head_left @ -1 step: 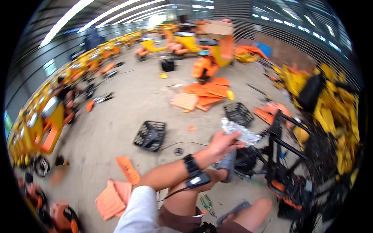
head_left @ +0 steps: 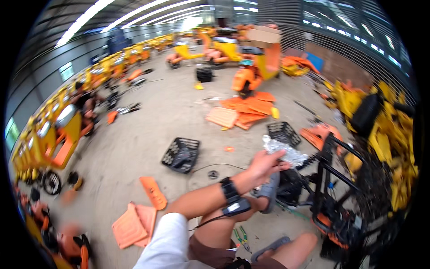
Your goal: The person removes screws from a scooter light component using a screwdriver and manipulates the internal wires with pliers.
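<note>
My left hand (head_left: pixel 262 168), with a strap and small black device (head_left: pixel 237 207) on the wrist, grips crumpled silver foil-like material (head_left: pixel 290 153) out over my knees. Just right of it stands a black metal vehicle frame (head_left: pixel 323 170) with cables and orange parts at its base. Green-handled pliers (head_left: pixel 242 235) lie on the floor by my legs. My right hand is out of sight.
Black baskets (head_left: pixel 179 154) (head_left: pixel 283 132) and orange panels (head_left: pixel 130 224) (head_left: pixel 246 107) lie on the floor. Yellow body parts (head_left: pixel 383 141) are heaped at right. A person (head_left: pixel 85 105) crouches beside yellow vehicles (head_left: pixel 67 139) lined up at left. More vehicles stand behind.
The whole scene sits slightly further right as my head has turned a little left. My left hand still holds the foil, slightly further right in the picture.
</note>
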`<state>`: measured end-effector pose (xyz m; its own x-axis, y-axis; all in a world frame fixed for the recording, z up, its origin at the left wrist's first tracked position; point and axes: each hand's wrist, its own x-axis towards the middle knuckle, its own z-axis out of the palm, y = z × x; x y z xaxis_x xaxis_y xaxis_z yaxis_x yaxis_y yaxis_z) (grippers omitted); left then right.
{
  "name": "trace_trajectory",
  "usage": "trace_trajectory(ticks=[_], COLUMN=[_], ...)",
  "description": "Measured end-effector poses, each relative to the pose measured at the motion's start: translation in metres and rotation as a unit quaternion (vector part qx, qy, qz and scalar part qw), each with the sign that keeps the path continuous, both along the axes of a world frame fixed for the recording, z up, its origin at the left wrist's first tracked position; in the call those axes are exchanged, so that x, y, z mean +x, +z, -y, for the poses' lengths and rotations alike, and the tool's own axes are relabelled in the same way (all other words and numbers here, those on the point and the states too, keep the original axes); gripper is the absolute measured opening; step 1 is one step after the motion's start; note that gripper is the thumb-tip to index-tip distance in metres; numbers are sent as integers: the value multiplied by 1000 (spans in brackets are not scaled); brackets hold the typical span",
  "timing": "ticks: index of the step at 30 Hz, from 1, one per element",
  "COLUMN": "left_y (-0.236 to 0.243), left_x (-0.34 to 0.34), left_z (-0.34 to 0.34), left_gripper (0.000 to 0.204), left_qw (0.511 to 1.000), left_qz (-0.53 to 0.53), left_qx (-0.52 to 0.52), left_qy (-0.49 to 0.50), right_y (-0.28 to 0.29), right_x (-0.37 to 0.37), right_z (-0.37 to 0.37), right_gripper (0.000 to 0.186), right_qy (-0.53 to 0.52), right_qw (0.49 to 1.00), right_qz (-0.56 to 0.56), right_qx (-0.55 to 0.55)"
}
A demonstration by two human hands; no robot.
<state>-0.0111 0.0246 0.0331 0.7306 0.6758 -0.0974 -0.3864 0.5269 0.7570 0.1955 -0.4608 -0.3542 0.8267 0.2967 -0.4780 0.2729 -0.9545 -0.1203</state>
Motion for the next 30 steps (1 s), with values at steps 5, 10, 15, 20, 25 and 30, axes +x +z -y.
trace_trajectory(ticks=[5,10,15,20,25,30], left_y=[9,10,4,4,-7,-7], left_x=[-29,-30,-9,-6,-2,5], left_z=[-20,-29,-17,-2,-12,-10], left_gripper=[25,26,24,27,29,30], left_qw=[988,973,984,994,989,986], left_qz=[131,181,153,93,133,148], left_qx=[-34,-73,-29,-29,-43,-65], left_qy=[70,122,83,43,36,46], right_y=[45,107,171,248,323,323], right_x=[9,15,31,8,-24,-26], right_z=[-16,-11,2,-70,-143,-184], right_gripper=[40,38,38,34,35,30], right_qy=[-94,-284,-292,-183,-252,-122], right_qw=[987,824,533,306,172,237], right_qz=[-6,-78,-160,-377,-448,-467], right_qx=[130,484,777,855,841,843])
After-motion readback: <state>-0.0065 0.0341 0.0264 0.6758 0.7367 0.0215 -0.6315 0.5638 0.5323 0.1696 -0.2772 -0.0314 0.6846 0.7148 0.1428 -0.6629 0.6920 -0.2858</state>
